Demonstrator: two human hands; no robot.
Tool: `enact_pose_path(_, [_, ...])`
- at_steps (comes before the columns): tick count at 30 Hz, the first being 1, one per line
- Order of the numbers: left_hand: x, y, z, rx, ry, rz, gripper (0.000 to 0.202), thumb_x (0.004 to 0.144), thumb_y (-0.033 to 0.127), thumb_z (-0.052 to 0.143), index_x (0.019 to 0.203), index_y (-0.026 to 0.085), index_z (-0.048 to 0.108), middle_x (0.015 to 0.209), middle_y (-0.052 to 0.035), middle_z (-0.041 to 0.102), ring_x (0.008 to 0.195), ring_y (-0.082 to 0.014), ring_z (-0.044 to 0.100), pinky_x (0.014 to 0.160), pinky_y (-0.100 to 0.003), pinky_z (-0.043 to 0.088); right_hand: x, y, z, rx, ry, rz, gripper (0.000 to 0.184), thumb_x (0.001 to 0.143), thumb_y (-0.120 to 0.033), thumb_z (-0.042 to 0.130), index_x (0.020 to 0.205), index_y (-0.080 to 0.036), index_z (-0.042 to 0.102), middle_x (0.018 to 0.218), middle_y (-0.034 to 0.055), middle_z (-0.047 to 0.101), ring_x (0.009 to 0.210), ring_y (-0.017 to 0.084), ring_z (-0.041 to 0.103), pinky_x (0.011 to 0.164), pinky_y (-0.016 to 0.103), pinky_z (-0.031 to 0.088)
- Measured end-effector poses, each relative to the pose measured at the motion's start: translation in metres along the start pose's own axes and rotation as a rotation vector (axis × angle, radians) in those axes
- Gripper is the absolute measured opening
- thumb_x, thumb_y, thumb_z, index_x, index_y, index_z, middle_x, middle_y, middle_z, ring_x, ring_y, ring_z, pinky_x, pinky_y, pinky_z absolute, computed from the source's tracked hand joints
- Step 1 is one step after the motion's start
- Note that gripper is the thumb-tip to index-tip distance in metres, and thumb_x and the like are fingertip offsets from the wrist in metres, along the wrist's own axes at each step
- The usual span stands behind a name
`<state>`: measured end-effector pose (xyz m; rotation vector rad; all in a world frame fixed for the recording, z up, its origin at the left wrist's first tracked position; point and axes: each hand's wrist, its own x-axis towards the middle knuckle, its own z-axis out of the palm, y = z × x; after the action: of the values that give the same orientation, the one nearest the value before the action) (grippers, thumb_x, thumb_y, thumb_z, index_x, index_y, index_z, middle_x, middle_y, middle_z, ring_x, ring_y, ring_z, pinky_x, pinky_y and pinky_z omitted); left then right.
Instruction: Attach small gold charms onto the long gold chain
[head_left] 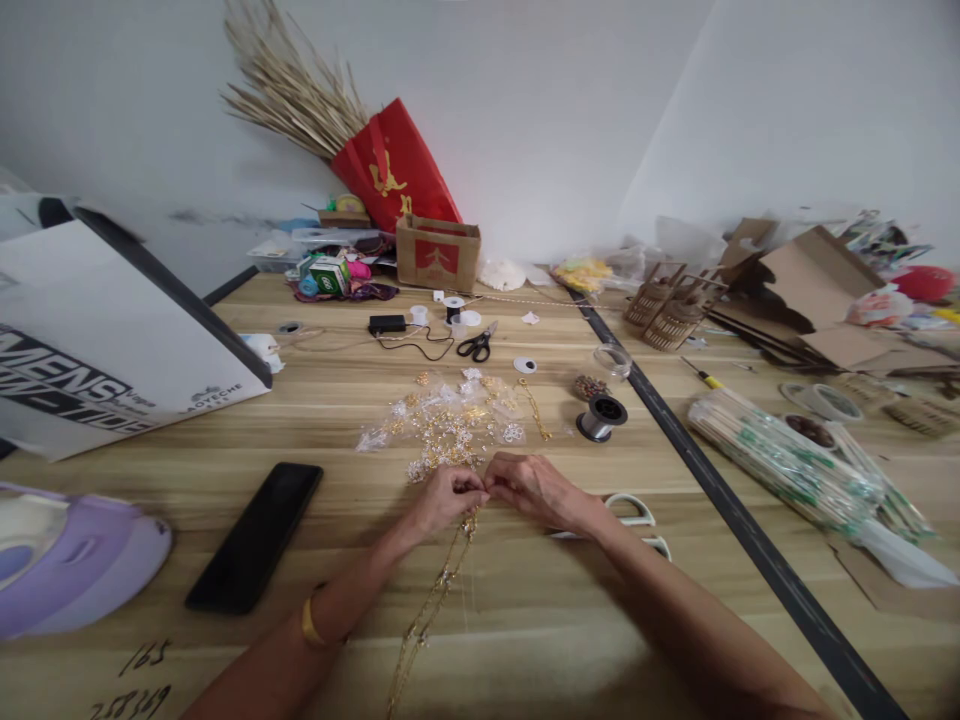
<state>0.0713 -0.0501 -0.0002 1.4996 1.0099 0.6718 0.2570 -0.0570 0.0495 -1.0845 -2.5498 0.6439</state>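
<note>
My left hand (448, 497) is closed in a pinch. A long gold chain (442, 590) with small clear stones hangs from it towards the table's near edge. Fingertip to fingertip with it, my right hand (534, 486) is also pinched shut, and what it grips is too small to make out. Just beyond both hands lies a pile of gold and clear beads and charms (457, 425), partly in small plastic bags. A short gold chain (535, 410) rests right of the pile. White-handled scissors (634, 510) lie partly hidden under my right forearm.
Left of my arms are a black phone (255, 537) and a purple-white visor-like object (97, 560). Farther back lie black scissors (478, 343) and a wire spool (601, 417). A dark strip (697, 465) crosses the table near bagged sticks (780, 460). A large white box (112, 340) stands left.
</note>
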Motion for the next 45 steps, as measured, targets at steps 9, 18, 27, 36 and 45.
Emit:
enact_pose_path(9, [-0.002,0.008,0.000,0.003,0.006,0.021,0.016,0.068,0.026,0.064,0.058,0.013,0.062,0.051,0.0021,0.054,0.050,-0.0094,0.047,0.050,-0.020,0.036,0.002,0.003,0.003,0.060,0.045,0.020,0.006,0.086,-0.015,0.054,0.082,-0.017,0.059,0.077,0.0012,0.061,0.064,0.010,0.054,0.060,0.020,0.036])
enact_pose_path(18, [-0.001,0.007,-0.005,-0.214,-0.030,-0.067,0.033,0.064,0.043,0.070,0.064,0.011,0.062,0.056,-0.0002,0.059,0.049,-0.0076,0.048,0.051,-0.021,0.040,0.001,0.000,-0.007,0.141,0.225,0.074,0.007,0.084,-0.013,0.052,0.084,-0.015,0.059,0.077,0.0024,0.059,0.064,0.011,0.054,0.059,0.020,0.041])
enact_pose_path(27, [0.000,0.007,-0.007,-0.220,-0.056,-0.061,0.036,0.063,0.046,0.071,0.064,0.011,0.062,0.055,-0.0001,0.058,0.049,-0.0079,0.050,0.051,-0.021,0.039,0.002,-0.002,0.000,0.091,0.036,0.172,0.014,0.083,-0.015,0.054,0.091,-0.015,0.065,0.079,0.0044,0.068,0.066,0.012,0.060,0.061,0.020,0.040])
enact_pose_path(36, [-0.001,0.007,-0.007,-0.218,-0.055,-0.049,0.036,0.063,0.046,0.071,0.063,0.011,0.062,0.054,0.0007,0.057,0.049,-0.0075,0.049,0.050,-0.020,0.039,0.002,-0.004,0.001,0.125,0.059,0.168,0.014,0.084,-0.016,0.054,0.091,-0.016,0.066,0.075,0.0032,0.067,0.063,0.012,0.058,0.059,0.019,0.039])
enact_pose_path(45, [0.000,0.006,-0.007,-0.218,-0.057,-0.070,0.035,0.064,0.045,0.071,0.065,0.011,0.063,0.056,-0.0001,0.059,0.049,-0.0080,0.050,0.052,-0.021,0.040,0.001,0.000,0.005,0.074,0.061,0.141,0.013,0.085,-0.017,0.053,0.085,-0.017,0.066,0.071,0.0017,0.066,0.059,0.010,0.054,0.057,0.018,0.035])
